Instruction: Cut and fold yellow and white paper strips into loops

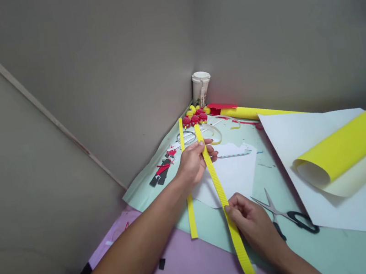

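A long ribbed yellow paper strip [217, 182] is stretched between my two hands above the table. My left hand [196, 159] pinches it near its far end, thumb on top. Lower down, my right hand [249, 216] grips the same strip between thumb and fingers, and its near end hangs past that hand, curling slightly. A second yellow strip [191, 216] lies flat to the left, partly hidden under my left wrist. Open scissors [282, 215] with black handles rest just right of my right hand. A white paper sheet [244, 173] lies beneath the held strip.
Rolled yellow paper [354, 142] sits on a large white sheet [365, 214] at right. Red and yellow small round pieces [195, 119] cluster before a white lidded cup [201, 85] in the corner. Black and red scraps [162, 172] lie left. Grey walls [122, 63] close in the back.
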`<state>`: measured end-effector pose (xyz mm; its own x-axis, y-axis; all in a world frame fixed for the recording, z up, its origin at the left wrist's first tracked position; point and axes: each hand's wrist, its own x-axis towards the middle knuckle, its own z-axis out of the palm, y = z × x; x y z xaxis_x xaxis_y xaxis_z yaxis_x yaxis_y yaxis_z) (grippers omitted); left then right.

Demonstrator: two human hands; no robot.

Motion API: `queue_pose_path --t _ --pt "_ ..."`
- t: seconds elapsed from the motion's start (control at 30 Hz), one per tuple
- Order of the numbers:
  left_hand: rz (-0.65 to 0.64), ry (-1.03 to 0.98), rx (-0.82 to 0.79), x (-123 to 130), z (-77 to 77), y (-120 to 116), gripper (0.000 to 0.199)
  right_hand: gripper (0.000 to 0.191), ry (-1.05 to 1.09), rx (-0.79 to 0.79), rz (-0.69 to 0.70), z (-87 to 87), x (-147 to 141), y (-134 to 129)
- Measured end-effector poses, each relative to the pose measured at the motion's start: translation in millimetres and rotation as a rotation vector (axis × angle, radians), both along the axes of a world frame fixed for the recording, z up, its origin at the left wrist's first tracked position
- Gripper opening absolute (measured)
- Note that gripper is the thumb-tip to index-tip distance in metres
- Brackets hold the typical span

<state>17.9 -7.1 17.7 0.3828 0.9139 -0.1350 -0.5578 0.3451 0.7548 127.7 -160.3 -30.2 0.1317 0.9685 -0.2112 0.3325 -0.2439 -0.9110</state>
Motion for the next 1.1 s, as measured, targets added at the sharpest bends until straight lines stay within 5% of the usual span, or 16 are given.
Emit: queue_pose_path --t 0.5,1.1 --pt "0.085 -0.215 -0.035 -10 -7.2 19 0.017 0.019 -0.141 0.029 0.132 3.6 -4 -2" --pt "0.184 -0.199 0.0 -20 -6.6 29 0.014 0.017 -0.185 0.088 0.192 3.3 -8 -3"
